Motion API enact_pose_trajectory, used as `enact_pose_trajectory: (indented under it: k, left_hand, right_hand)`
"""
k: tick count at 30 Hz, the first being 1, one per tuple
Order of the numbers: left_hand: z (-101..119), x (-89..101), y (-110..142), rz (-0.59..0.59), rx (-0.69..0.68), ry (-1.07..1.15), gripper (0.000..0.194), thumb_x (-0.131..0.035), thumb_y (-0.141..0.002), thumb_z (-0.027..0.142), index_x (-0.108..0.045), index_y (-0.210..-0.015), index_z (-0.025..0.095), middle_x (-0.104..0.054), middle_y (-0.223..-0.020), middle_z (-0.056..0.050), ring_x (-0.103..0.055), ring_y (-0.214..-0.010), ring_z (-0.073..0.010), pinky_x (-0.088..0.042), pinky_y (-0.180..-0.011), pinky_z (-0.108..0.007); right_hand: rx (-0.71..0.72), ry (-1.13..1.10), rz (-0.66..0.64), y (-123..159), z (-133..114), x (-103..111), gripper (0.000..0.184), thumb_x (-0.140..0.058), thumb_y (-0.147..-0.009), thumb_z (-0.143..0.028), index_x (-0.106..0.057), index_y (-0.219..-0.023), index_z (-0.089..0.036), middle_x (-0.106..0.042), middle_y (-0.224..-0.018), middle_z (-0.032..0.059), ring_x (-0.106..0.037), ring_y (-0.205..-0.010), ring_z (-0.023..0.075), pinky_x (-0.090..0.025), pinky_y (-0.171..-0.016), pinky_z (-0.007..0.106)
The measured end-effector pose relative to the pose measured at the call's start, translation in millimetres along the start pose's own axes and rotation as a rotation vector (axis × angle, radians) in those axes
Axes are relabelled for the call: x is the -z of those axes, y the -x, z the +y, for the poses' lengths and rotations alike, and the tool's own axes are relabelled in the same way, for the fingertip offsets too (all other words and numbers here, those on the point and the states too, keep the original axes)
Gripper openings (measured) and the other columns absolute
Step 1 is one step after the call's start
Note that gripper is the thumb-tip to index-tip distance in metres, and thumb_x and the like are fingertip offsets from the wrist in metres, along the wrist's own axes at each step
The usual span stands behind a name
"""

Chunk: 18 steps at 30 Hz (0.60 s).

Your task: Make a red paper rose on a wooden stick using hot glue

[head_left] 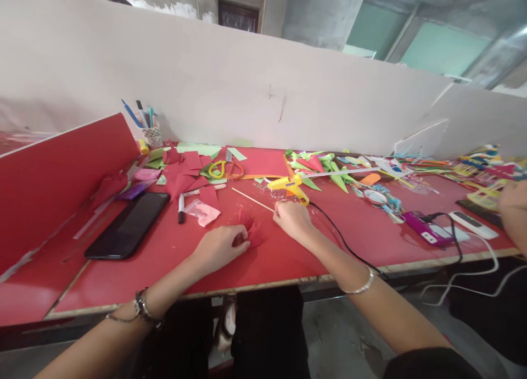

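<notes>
My left hand (222, 247) is closed on a folded red paper piece (254, 232) just over the red table. Beside it, my right hand (293, 218) is closed on the end of a thin wooden stick (252, 199), which points away to the left. A yellow glue gun (290, 188) lies just beyond my right hand, its black cord running off to the right. Near my left hand are a crumpled pink-white plastic wrapper (201, 211) and a black-capped marker (181, 208).
A black phone (128, 225) lies at the left. Yellow-handled scissors (217, 169), red and green paper pieces (193, 159) and green paper shapes (325, 167) spread along the back. A purple power strip (428, 229) with cables sits at the right, near another person's arm (514, 214).
</notes>
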<state>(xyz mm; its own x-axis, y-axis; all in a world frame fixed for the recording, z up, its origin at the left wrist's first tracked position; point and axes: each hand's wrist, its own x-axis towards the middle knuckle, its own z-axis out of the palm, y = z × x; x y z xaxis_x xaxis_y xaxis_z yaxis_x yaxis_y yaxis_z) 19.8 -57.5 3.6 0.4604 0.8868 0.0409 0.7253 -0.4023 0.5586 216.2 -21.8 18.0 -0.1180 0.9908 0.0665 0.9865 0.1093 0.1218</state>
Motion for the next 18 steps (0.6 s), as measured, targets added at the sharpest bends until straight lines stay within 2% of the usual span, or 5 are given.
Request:
enact_pose_trajectory:
  k: [3,5,9,12,18]
  left_hand:
    - [-3.9,7.7,0.3,-0.003,-0.040,0.055,0.014,-0.049,-0.073,0.034,-0.058,-0.075,0.023,-0.057,-0.061,0.002,-0.050,-0.052,-0.0131,-0.028,-0.045,-0.022]
    - [-5.6,12.6,-1.8,0.049,-0.057,0.030,0.016,-0.049,-0.075,0.035,-0.059,-0.079,0.024,-0.057,-0.062,0.001,-0.050,-0.053,-0.0135,-0.029,-0.046,-0.022]
    - [-6.8,16.1,-11.5,0.177,-0.103,-0.111,0.027,-0.048,-0.076,0.035,-0.054,-0.100,0.024,-0.056,-0.091,-0.003,-0.054,-0.066,-0.0157,-0.037,-0.054,-0.024]
    - [-7.2,11.8,-20.7,0.159,-0.127,-0.209,0.034,-0.050,-0.075,0.028,-0.050,-0.109,0.026,-0.050,-0.106,-0.006,-0.056,-0.072,-0.0168,-0.039,-0.056,-0.025]
    - [-8.6,4.8,-31.5,0.094,-0.104,-0.453,0.021,-0.040,-0.081,0.017,-0.060,-0.084,0.020,-0.055,-0.093,-0.010,-0.056,-0.070,-0.0212,-0.037,-0.053,-0.028]
  right_hand:
    - [0.000,0.008,-0.023,22.2,16.0,4.9,0.013,-0.048,-0.076,-0.020,-0.060,-0.080,-0.016,-0.065,-0.071,0.0081,-0.062,-0.069,0.0211,-0.040,-0.056,0.025]
    - [0.014,0.022,-0.059,34.1,24.8,5.3,0.012,-0.048,-0.076,-0.021,-0.059,-0.077,-0.018,-0.064,-0.068,0.0063,-0.062,-0.067,0.0209,-0.038,-0.055,0.026]
    - [0.147,-0.052,0.024,41.2,29.3,-2.2,0.014,-0.051,-0.078,-0.030,-0.055,-0.085,-0.019,-0.061,-0.084,0.0054,-0.059,-0.077,0.0192,-0.037,-0.055,0.024]
    - [0.182,-0.097,0.089,34.8,23.0,-11.3,0.012,-0.046,-0.082,-0.027,-0.054,-0.087,-0.018,-0.058,-0.091,0.0052,-0.058,-0.079,0.0167,-0.036,-0.056,0.022]
    - [0.133,-0.086,0.027,25.4,17.1,-15.5,0.008,-0.045,-0.078,-0.014,-0.053,-0.076,-0.016,-0.059,-0.078,0.0047,-0.058,-0.067,0.0161,-0.034,-0.053,0.024]
